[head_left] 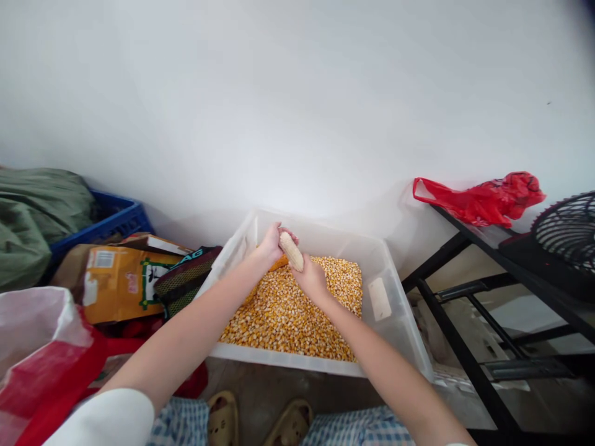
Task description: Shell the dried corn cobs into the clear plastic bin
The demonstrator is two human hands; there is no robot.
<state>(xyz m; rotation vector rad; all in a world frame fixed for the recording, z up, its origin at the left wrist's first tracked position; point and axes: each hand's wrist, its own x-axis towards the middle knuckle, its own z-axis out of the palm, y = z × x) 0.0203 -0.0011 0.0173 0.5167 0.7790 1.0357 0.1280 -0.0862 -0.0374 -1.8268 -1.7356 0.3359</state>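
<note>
A pale, stripped corn cob [291, 251] is tilted between my hands, over a translucent plastic bin [393, 282]. My left hand [273, 241] is closed at its upper end, fingertips showing behind it. Around its lower end my right hand [310, 277] is closed, fingers partly hidden. Loose yellow and white corn kernels [292, 319] fill the bottom of the bin. Just beneath the cob shows an orange-yellow ear of corn [279, 264], mostly covered by the hands; whether it is held or lying there I cannot tell.
To the left are a blue crate [123, 217] with green cloth, an orange cardboard box [114, 279], a mesh bag [186, 279] and a red-and-white bag [51, 359]. On the right stands a black metal frame [458, 347] bearing a red plastic bag [488, 198] and a fan [569, 229]. A white wall rises behind.
</note>
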